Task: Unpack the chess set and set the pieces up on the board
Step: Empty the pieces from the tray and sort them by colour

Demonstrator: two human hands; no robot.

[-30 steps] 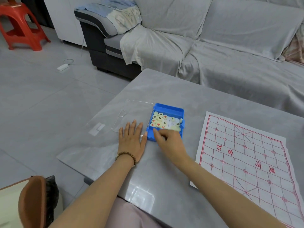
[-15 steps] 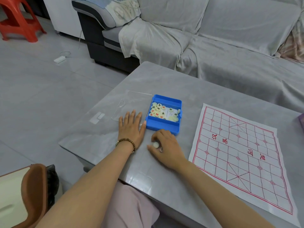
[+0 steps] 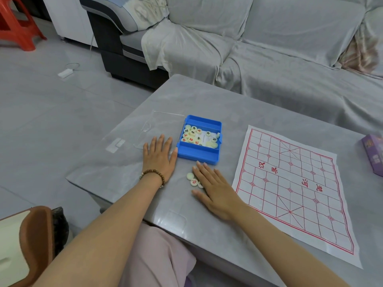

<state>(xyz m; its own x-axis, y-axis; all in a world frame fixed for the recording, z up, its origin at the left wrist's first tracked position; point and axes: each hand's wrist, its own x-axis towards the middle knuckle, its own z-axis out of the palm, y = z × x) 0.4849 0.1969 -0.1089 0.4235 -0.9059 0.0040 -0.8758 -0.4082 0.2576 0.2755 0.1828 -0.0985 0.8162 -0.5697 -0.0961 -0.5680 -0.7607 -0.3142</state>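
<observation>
Head view: right hand (image 3: 215,189) has no grip, fingers straight and flat on the counter (image 3: 207,96) just in front of the blue box (image 3: 196,157); three pieces (image 3: 194,181) lie against its fingers; left hand (image 3: 159,157) lies equally flat, thumb touching the box's left side; remaining pieces (image 3: 192,135) sit inside the box; the board (image 3: 290,193) lies right of the box.

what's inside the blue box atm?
The blue box holds cream round pieces with red or black characters, heaped mostly at one end, lying on a white paper slip. Anything beneath the heap is covered, so no exact count.
</observation>
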